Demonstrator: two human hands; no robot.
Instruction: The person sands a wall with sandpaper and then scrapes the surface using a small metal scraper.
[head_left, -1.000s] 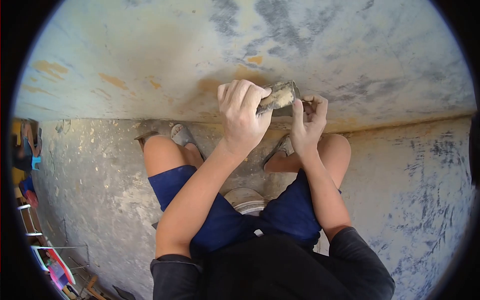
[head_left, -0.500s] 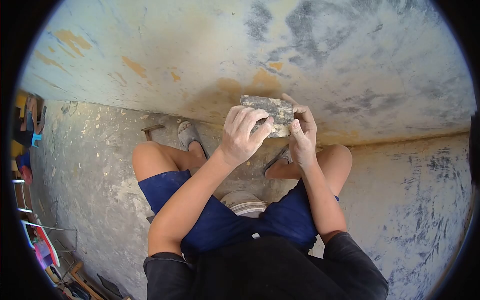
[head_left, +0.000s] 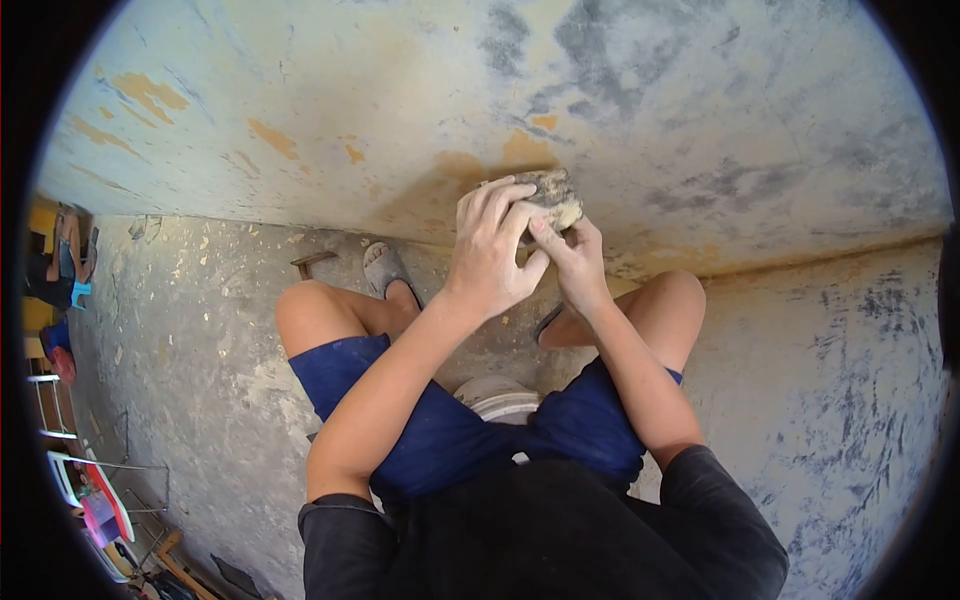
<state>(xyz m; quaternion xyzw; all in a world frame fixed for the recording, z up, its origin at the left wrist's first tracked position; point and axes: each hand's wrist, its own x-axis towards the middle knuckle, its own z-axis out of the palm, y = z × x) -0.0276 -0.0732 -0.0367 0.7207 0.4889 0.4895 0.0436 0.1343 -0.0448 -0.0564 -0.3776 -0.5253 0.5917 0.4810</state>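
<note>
A dark, paint-stained flat piece (head_left: 553,192) is held up close to the lower part of the wall. My left hand (head_left: 492,245) has its fingers wrapped over the left side of the piece, and they hide much of it. Dust whitens the skin of both hands. My right hand (head_left: 577,258) pinches the near right edge, its thumb beside my left fingers. Behind the piece, the wall (head_left: 330,90) shows orange and grey patches.
A white bucket (head_left: 497,397) stands between my legs. On the floor (head_left: 230,380), a small T-shaped tool (head_left: 315,262) lies near my sandalled foot (head_left: 383,268). At the far left are a person (head_left: 62,255), a blue stool (head_left: 80,291) and metal-framed furniture (head_left: 62,478).
Both hands have moved slightly up the view with the piece, which is now tilted and more covered. My right hand has shifted from its right side to the near edge, closer to my left.
</note>
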